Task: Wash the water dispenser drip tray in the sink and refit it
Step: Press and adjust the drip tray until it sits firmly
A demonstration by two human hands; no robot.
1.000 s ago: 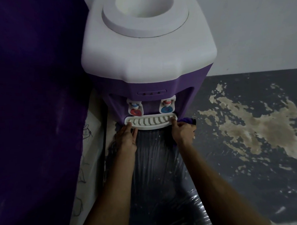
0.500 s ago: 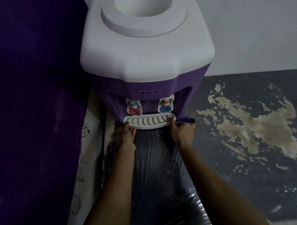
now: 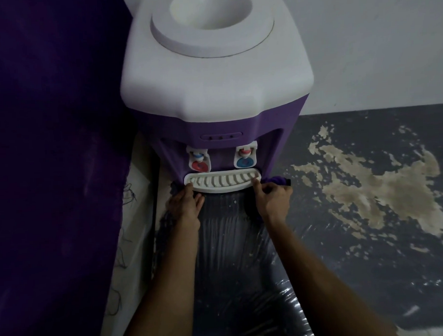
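Note:
A white slotted drip tray (image 3: 222,185) sits in the front of the purple and white water dispenser (image 3: 216,74), under the red tap (image 3: 198,161) and the blue tap (image 3: 245,158). My left hand (image 3: 185,205) holds the tray's left end, thumb on its top edge and fingers below. My right hand (image 3: 271,200) grips the tray's right end, thumb on the grille and fingers curled beneath. The tray's underside is hidden.
A purple curtain or cloth (image 3: 50,162) hangs close on the left. The dispenser body below the tray is wrapped in shiny plastic film (image 3: 234,263). The dark floor (image 3: 369,212) on the right has worn pale patches. A white wall (image 3: 375,46) stands behind.
Both hands stay on the tray's ends. The tray keeps its place in the dispenser; only the view shifts slightly.

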